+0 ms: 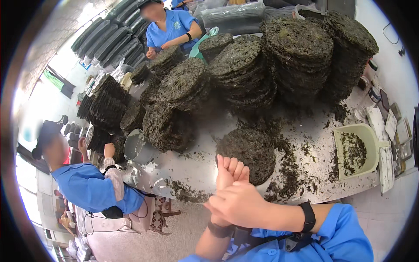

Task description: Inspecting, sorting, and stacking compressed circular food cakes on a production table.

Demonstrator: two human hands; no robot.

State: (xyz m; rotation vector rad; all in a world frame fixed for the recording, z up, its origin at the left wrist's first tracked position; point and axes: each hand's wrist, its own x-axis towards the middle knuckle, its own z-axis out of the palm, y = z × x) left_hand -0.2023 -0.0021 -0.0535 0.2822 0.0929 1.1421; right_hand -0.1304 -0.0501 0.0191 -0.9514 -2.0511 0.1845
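My left hand [231, 171] is raised at the table's near edge with its fingers curled closed, and nothing shows in them. My right hand [238, 203] crosses over and is wrapped round my left wrist. Just beyond my hands a round, dark cake of dried seaweed [251, 150] lies flat on the metal table [209, 124]. Loose seaweed flakes [286, 170] are scattered to the right of the cake. Behind it rise tall stacks of similar cakes, such as the stack [299, 56] at the back right and another [242, 70] near the middle.
At the right a pale green dustpan [372, 148] holds flakes. White strips and small items [379, 144] line the right edge. A clear bowl [134, 144] stands left. Two co-workers in blue shirts, one at the left [94, 187], one at the back [170, 28], are at the table.
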